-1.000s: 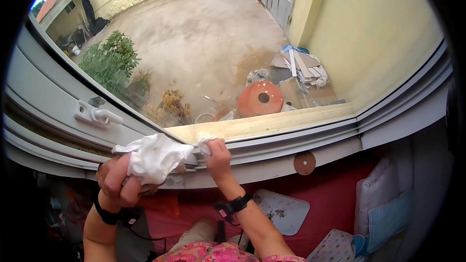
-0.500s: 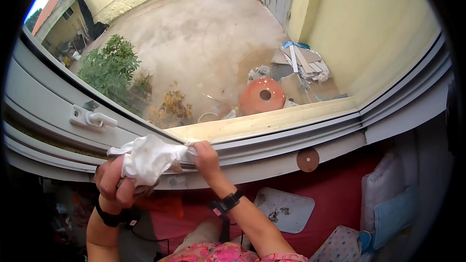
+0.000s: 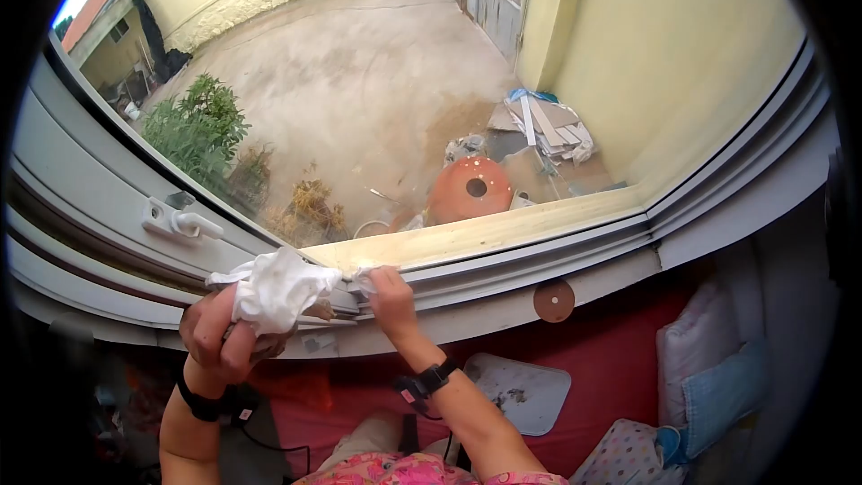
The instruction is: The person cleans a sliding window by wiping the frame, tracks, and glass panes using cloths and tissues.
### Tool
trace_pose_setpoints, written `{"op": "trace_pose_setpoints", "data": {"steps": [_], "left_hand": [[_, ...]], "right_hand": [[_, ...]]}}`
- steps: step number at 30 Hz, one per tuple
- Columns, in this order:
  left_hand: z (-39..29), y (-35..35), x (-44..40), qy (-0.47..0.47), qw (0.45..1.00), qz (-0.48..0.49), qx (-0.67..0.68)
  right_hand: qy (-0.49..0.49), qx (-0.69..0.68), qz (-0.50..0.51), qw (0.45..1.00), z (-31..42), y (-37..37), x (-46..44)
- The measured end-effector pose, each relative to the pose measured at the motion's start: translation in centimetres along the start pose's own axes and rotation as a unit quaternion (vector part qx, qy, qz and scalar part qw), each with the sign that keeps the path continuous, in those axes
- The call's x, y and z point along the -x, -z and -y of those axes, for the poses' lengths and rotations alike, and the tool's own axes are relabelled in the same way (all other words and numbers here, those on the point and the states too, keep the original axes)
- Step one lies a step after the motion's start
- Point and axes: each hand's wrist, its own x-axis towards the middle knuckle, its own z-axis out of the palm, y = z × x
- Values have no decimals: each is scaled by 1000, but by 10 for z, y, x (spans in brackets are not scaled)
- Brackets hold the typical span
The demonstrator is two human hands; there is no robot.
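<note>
My left hand (image 3: 218, 337) is closed around a bunched white cloth (image 3: 285, 292) just inside the window frame. Something brownish shows beneath the cloth, too hidden to name. My right hand (image 3: 393, 298) pinches a small bit of white cloth at the inner corner of the window frame (image 3: 503, 265). Whether that bit joins the larger bunch cannot be made out. Both hands are at the lower sash rail, left of the round brown disc (image 3: 554, 301) on the sill.
A white window handle (image 3: 184, 223) juts out at the left. Below the sill, a grey-white tray (image 3: 530, 386) with dark debris lies on a red cover (image 3: 611, 350). Pillows (image 3: 691, 364) are at the right. Outside are a yard, plants (image 3: 196, 126) and stacked boards (image 3: 548, 126).
The view has shifted slightly. My right hand has moved a little away from the bunched cloth, and a gap shows between it and the bunch. My left hand keeps its hold.
</note>
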Motion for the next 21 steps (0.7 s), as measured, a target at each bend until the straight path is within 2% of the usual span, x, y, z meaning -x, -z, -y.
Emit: {"op": "trace_pose_setpoints", "data": {"steps": [2, 4, 5, 7, 9, 11, 14, 15, 17, 20, 21], "left_hand": [[0, -3, 1, 4, 1000, -24, 4], [1, -4, 4, -3, 1000, -27, -3], [0, -4, 3, -2, 1000, -31, -3], [0, -3, 2, -10, 1000, -10, -13], [1, -1, 1, -21, 1000, -9, -13], [1, -2, 1, -29, 999, -5, -14], [1, -1, 1, -32, 999, -9, -24], [0, -1, -1, -32, 999, -4, -24], [0, -1, -4, -33, 999, 0, -23], [0, -3, -7, -37, 999, -17, -17], [-1, -4, -9, -32, 999, -21, -18]], "right_hand": [[33, -66, -101, 992, 35, 42, -33], [81, -14, -250, 965, 70, 91, -77], [97, 20, -288, 953, 79, 112, -96], [132, 20, -288, 948, 89, 137, -124], [167, 39, -311, 935, 81, 126, -125], [140, 60, -291, 945, 58, 94, -100], [123, 84, -192, 970, 4, 41, -41], [124, 83, -192, 970, -13, 31, -21], [16, 76, -68, 995, -31, 18, 4], [29, 11, -97, 995, -5, 39, -20], [56, 13, -144, 988, 13, 54, -40]]}}
